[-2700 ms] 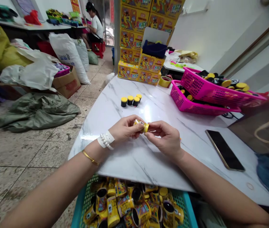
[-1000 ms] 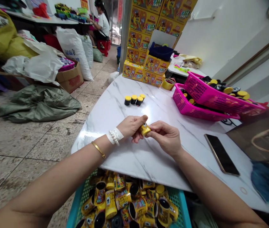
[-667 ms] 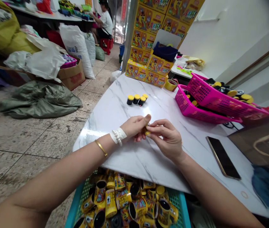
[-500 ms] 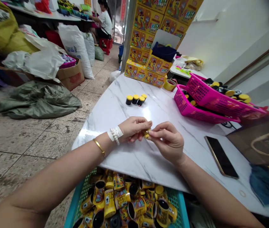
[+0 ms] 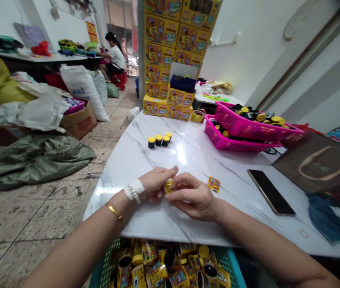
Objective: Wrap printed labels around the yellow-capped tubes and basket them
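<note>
My left hand [image 5: 154,183], with a pearl bracelet and a gold bangle on its arm, is closed on a small yellow printed piece [image 5: 167,186]. My right hand [image 5: 193,197] pinches the same piece from the other side with its fingertips. Fingers hide most of it, so its exact kind cannot be told. Just right of my right hand, a small colourful printed square [image 5: 214,184] lies flat on the marbled table [image 5: 145,218]. Beyond my hands, several small black pots with yellow lids [image 5: 158,140] stand upright in a group.
Below the table edge, a teal basket [image 5: 236,267] holds many yellow printed cups [image 5: 155,274]. Pink baskets [image 5: 242,128] of black and yellow parts are stacked at right, near a phone [image 5: 270,192] and a paper bag [image 5: 320,160]. Yellow boxes [image 5: 160,48] rise behind. A person [image 5: 115,56] sits far back.
The view has shifted, so the table sits lower and further left. Both hands still grip the yellow piece. The printed square now shows beside my right hand.
</note>
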Action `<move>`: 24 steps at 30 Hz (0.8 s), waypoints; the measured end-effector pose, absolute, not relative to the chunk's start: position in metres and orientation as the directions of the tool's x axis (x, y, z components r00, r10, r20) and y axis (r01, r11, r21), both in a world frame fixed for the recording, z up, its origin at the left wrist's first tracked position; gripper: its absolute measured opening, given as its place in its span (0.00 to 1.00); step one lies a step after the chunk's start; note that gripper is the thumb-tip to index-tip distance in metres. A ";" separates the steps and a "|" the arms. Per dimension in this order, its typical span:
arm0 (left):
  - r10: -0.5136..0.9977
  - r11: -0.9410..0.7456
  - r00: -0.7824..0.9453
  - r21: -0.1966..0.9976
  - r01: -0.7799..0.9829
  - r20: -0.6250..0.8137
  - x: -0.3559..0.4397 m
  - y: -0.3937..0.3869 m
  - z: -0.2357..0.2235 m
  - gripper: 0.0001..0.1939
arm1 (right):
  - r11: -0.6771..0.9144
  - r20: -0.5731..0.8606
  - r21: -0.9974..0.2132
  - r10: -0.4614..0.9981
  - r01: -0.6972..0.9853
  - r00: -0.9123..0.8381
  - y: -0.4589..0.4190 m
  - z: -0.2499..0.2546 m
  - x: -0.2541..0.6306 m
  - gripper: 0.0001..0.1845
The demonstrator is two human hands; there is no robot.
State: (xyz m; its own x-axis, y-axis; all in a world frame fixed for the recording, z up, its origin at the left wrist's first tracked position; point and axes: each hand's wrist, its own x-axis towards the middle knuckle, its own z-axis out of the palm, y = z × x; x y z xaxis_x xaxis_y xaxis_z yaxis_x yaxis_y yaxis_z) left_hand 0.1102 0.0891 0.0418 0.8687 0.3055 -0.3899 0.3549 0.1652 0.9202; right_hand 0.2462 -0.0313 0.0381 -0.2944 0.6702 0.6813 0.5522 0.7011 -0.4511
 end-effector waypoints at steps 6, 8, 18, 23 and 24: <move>0.380 0.031 0.863 0.937 0.348 -0.333 0.108 0.101 0.038 0.36 | 0.697 0.608 -0.480 0.702 0.532 -0.371 -0.056 0.042 0.245 0.05; 0.515 -0.006 0.805 0.938 0.346 -0.294 0.110 0.104 0.035 0.33 | 0.653 0.534 -0.543 0.754 0.528 -0.383 -0.078 0.042 0.248 0.06; 0.751 -0.144 0.653 0.943 0.298 -0.092 0.116 0.114 0.029 0.21 | 0.627 0.433 -0.578 0.778 0.521 -0.455 -0.084 0.059 0.273 0.10; 0.801 -0.189 0.596 0.924 0.333 -0.051 0.115 0.122 0.023 0.19 | 0.325 0.533 -0.420 0.844 0.847 -0.059 0.046 0.070 0.302 0.07; 0.804 -0.203 0.593 0.916 0.345 -0.045 0.115 0.123 0.023 0.19 | 0.181 0.490 -0.398 0.871 0.899 0.042 0.071 0.068 0.306 0.07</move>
